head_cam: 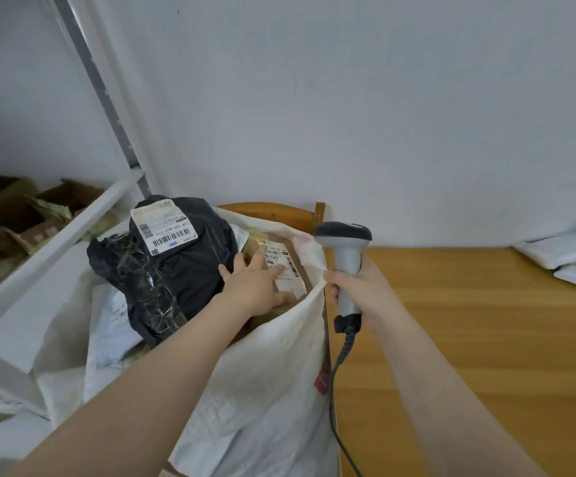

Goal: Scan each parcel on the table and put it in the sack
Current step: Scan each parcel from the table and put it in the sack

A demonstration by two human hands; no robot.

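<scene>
A white woven sack (266, 366) stands open to the left of the wooden table (479, 339). Inside it lie a black plastic parcel (183, 266) with a white barcode label and a brown cardboard parcel (291, 261) with a label. My left hand (257, 282) reaches into the sack and rests on the brown parcel with fingers spread. My right hand (359, 290) grips the handle of a grey barcode scanner (346, 256) and pinches the sack's rim beside it. The scanner's coiled cable hangs down along the sack.
White mailer parcels (568, 259) lie at the table's far right edge. A wooden chair back (279, 211) shows behind the sack. A white shelf (59, 242) on the left holds cardboard boxes. A white mailer (114, 325) sits in the sack under the black parcel.
</scene>
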